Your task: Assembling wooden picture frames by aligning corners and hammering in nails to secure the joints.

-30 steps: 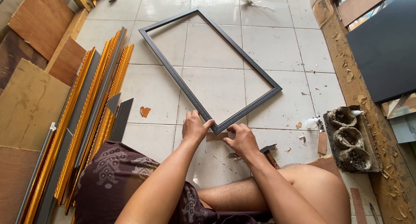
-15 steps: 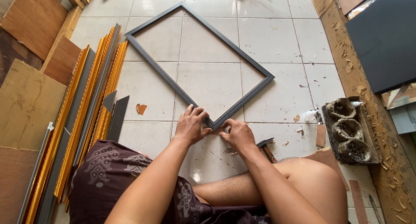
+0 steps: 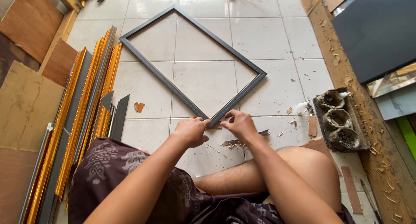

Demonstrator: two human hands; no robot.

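- Person seated on the tiled floor (image 3: 268,37), legs folded, both arms reaching toward 12 o'clock.
- Dark rectangular frame (image 3: 149,63) lies flat on the tiles, turned like a diamond; its nearest corner points at 6 o'clock, right at the hands.
- Left hand (image 3: 190,131): fingers curled over the frame's near corner from the 9 o'clock side, gripping the lower left rail.
- Right hand (image 3: 239,124): fingertips pinched on the same corner from the 3 o'clock side, pressing the lower right rail (the two hands nearly meet at the joint).
- Flat metal blade (image 3: 242,141) on the floor just below the right hand, at about 5 o'clock from the corner, with small chips scattered round it.
- Bundle of gold and dark moulding lengths (image 3: 82,115) lies at 9 o'clock, running roughly 7 to 1 o'clock.
- Brown boards (image 3: 26,98) beyond the mouldings, farther toward 9 o'clock.
- Grimy tray of three round pots (image 3: 340,120) at 3 o'clock, well apart from the hands (contents too caked to tell).
- Large dark panel (image 3: 377,29) at 2 o'clock, past a wooden strip littered with shavings.
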